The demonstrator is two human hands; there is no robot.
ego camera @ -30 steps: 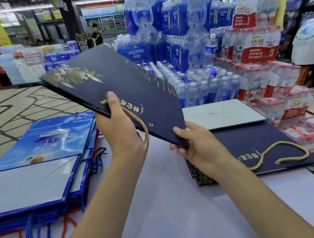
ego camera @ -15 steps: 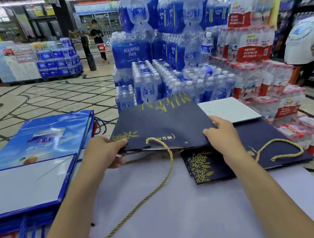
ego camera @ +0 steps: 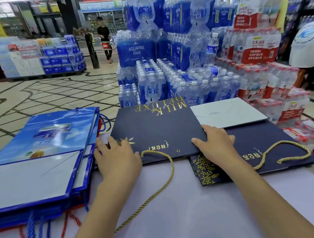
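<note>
My L hand (ego camera: 117, 159) lies flat, fingers spread, on the near-left corner of the navy gift bag (ego camera: 159, 130). R hand (ego camera: 216, 144) is also flat w/ fingers loose, on the bag's near-right edge, thumb on top. Neither hand grips anything. Bag lies flat mid white surface (ego camera: 182, 222), "MILK DELUXE" print at the far end. Its gold rope handle (ego camera: 168, 181) trails toward me btw my arms. Bag's R edge overlaps a pile of navy bags (ego camera: 266, 136). Blue bags (ego camera: 39, 146) are stacked just to the L. Bottled-water packs (ego camera: 145, 48) stand beyond.
</note>
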